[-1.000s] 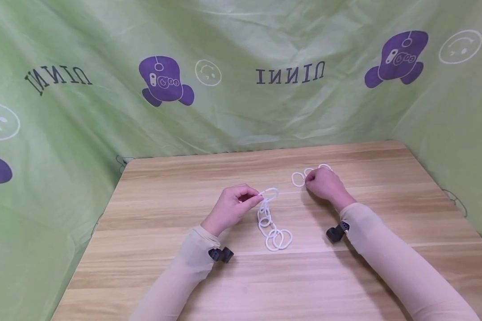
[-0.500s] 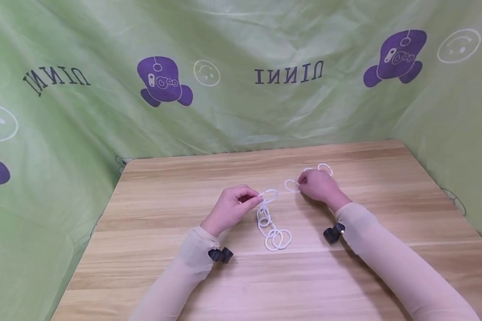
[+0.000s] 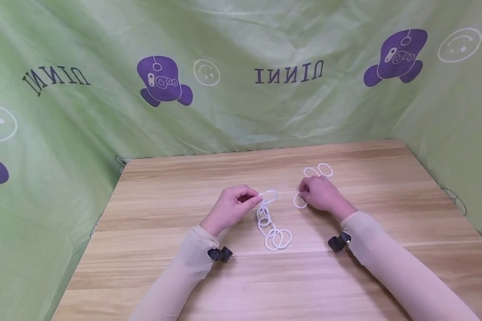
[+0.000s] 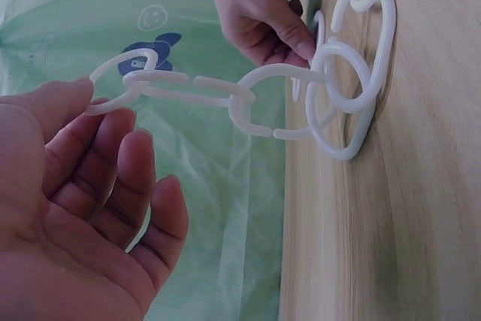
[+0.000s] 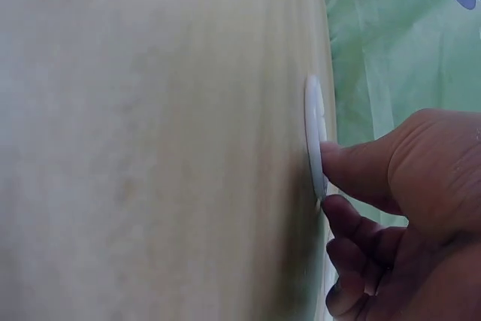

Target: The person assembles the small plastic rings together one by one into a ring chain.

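My left hand (image 3: 234, 207) pinches the end link of a white plastic chain (image 4: 184, 95) between thumb and forefinger. From there the joined oval links run down onto the table, the lower ones lying in a loose pile. Each link has a small gap in its side, seen in the left wrist view. To the right, my right hand (image 3: 320, 192) holds a single loose white link (image 3: 300, 201) by thumb and fingertip, close over the wood. In the right wrist view that link (image 5: 314, 137) appears edge-on. Two more loose links (image 3: 325, 170) lie just beyond the right hand.
The wooden table (image 3: 164, 285) carries all the links. A green printed curtain (image 3: 233, 116) hangs behind the table and along its sides. Small black cameras (image 3: 221, 254) sit on both sleeves.
My right hand has drawn one loose link toward me, away from the other two, and turned it. My left hand keeps its pinch on the chain, nearly still.
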Available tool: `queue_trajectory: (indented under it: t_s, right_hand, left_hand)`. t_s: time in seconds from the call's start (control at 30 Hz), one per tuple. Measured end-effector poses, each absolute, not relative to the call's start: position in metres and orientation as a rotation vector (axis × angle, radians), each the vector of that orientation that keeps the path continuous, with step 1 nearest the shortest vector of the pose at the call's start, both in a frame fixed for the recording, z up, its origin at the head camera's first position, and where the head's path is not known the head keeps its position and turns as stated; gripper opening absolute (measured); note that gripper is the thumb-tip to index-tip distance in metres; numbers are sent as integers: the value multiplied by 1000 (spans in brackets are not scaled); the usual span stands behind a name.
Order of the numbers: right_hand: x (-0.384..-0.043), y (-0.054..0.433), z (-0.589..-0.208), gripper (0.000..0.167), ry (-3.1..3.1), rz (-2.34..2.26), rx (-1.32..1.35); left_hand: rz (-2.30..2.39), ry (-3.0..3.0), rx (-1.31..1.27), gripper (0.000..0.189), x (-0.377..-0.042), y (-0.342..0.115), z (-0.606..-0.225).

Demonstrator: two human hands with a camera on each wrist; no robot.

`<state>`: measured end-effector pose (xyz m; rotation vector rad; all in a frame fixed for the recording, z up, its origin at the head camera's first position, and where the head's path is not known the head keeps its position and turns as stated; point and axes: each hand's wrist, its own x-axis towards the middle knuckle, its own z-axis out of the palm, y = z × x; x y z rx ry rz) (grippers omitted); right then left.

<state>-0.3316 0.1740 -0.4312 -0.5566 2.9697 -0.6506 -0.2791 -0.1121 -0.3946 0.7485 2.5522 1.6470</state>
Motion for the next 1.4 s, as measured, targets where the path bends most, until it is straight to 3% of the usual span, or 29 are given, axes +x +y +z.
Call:
queue_trajectory:
  t_s: [0.37,0.73,1.4]
  right_hand:
    - [-315,163,-426,7,2914,-836,-513]
    - [-290,153,-397,5,2761,-1196,-668]
    - [-270,136,-384,4,2790,-1226,-862]
  left_hand:
    - [1612,2573,771,8,-279,-113,-395]
    - [1536,2600,807,10,-279,-111,-397]
    - [1438,2570,986,9,-277,-105,-402]
